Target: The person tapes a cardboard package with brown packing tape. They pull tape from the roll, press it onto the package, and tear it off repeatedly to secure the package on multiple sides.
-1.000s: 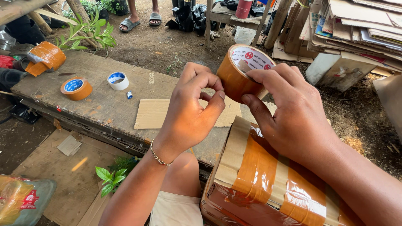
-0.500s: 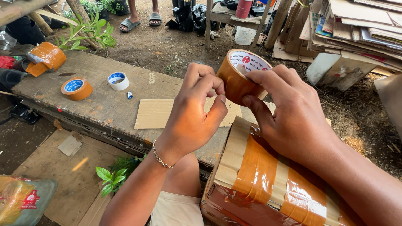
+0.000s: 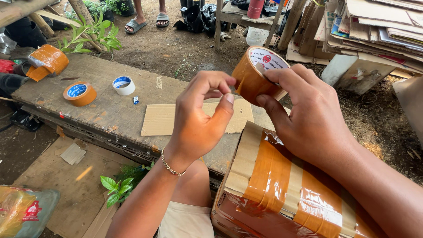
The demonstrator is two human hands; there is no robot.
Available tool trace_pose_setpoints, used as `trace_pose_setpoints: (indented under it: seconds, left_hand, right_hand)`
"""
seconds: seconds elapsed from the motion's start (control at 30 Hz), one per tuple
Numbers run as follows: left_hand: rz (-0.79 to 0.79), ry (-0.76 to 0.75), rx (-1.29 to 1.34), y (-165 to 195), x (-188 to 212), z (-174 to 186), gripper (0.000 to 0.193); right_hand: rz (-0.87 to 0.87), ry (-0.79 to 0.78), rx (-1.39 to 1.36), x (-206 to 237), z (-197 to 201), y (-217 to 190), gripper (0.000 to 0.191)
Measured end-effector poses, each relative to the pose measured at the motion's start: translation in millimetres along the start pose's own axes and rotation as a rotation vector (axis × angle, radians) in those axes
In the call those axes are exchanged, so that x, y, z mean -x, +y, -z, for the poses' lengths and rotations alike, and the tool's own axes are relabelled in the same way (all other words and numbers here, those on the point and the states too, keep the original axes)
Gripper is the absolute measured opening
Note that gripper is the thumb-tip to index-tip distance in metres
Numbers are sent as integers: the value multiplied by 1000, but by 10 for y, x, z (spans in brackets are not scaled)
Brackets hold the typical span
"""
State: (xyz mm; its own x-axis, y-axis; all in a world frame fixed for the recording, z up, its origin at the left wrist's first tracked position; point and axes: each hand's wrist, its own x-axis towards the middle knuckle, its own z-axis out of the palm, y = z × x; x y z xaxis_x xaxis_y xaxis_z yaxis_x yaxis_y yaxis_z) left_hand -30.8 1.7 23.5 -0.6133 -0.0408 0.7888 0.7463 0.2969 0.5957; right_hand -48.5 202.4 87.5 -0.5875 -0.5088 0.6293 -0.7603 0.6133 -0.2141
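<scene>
Since half a second back, my left hand (image 3: 198, 123) is easing its fingers apart at the roll of brown tape (image 3: 255, 75); earlier they were bunched tight over its rim, and now the fingertips are only picking at its near edge, thumb and forefinger curled close together. I cannot tell whether they are pinching a loose tape end. My right hand (image 3: 308, 119) is gripping the roll from the 3 o'clock side, fingers wrapped over its top and thumb underneath, holding it tilted in the air at about 12 o'clock from the taped cardboard box (image 3: 282, 185), which is resting against my lap (brown strips are already crossing its top). At 9 o'clock from my left hand, a flat cardboard sheet (image 3: 163, 119) is lying on the weathered wooden bench (image 3: 101, 110). Further along at 10 o'clock, a small white tape roll (image 3: 123, 85) and an orange tape roll (image 3: 79, 93) are sitting near each other, apart from my hands.
</scene>
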Motion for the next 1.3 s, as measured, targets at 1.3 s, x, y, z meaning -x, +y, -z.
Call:
trace_pose_setpoints:
  seconds: [1.3]
  left_hand:
    - [154, 58, -84, 17, -53, -127, 5]
  right_hand:
    - [-8, -62, 97, 39, -9, -18, 44]
